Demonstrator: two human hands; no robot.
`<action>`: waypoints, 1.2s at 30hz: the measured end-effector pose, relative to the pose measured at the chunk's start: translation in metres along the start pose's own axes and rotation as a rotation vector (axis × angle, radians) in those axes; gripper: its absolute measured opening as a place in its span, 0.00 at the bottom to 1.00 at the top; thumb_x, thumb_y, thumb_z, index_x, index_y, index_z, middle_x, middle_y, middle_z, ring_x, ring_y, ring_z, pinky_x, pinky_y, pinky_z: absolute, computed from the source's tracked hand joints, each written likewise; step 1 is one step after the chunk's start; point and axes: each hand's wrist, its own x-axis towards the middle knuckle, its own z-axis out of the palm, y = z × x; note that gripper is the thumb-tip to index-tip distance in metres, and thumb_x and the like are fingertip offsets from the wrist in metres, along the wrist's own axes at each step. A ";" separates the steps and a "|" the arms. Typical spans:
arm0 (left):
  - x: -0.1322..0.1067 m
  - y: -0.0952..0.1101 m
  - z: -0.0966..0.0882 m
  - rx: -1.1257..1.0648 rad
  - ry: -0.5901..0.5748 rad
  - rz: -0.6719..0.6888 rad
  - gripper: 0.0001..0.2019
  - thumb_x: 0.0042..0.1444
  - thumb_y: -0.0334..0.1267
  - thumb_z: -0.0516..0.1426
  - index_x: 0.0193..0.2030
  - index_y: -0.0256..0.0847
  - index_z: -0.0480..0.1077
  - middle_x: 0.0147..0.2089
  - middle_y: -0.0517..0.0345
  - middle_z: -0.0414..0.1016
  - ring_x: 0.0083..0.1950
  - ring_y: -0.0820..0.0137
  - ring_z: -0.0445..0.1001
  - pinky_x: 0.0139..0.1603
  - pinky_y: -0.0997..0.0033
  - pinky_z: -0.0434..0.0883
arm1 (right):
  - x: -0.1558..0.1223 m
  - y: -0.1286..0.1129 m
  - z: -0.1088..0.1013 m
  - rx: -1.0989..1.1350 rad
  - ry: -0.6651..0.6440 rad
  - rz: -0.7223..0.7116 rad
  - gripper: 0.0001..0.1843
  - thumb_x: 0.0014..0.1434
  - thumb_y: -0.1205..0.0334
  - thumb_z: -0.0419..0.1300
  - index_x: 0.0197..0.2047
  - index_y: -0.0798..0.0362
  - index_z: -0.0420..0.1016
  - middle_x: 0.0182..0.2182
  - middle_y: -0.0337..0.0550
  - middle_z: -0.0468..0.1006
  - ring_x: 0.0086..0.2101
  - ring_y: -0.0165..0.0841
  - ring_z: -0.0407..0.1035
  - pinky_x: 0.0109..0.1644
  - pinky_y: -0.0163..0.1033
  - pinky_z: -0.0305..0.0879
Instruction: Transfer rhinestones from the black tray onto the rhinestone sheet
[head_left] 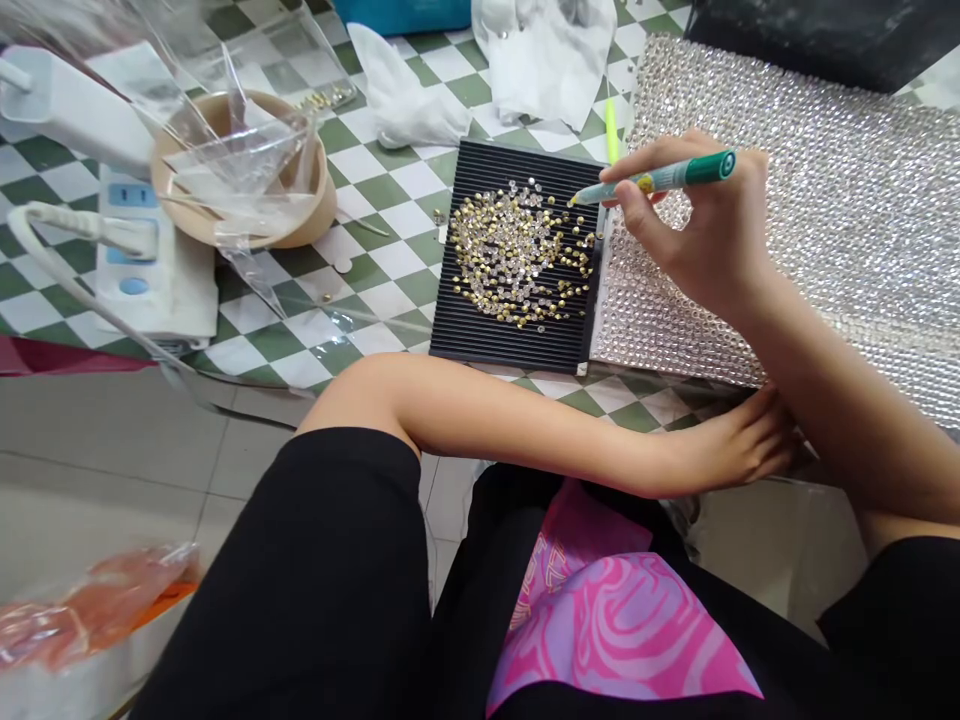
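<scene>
My right hand [697, 225] is closed on a green pen tool [660, 178], its tip touching the upper right corner of a black ridged tray [480, 335]. The tray carries a heap of small gold and clear rhinestones [517, 250]. A sheet covered in sparkling rhinestones [847, 220] lies to the right of the tray, under my right hand. My left arm crosses in front of my body, and my left hand [739, 445] rests at the table's near edge under the sheet, fingers curled against it.
On the green and white checked tablecloth [375, 280] stand a tan bowl [315, 215] with clear plastic bags, a white power strip [142, 270] with plugs, and white plastic bags [540, 60] at the back. An orange-tinted bag [90, 605] lies at lower left.
</scene>
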 end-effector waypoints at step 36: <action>0.003 0.017 0.027 -0.161 0.326 -0.178 0.24 0.67 0.30 0.42 0.66 0.38 0.65 0.67 0.49 0.69 0.67 0.60 0.70 0.71 0.54 0.67 | -0.084 0.007 -0.039 0.272 0.402 0.260 0.10 0.63 0.61 0.58 0.42 0.50 0.80 0.38 0.38 0.81 0.39 0.30 0.75 0.47 0.42 0.72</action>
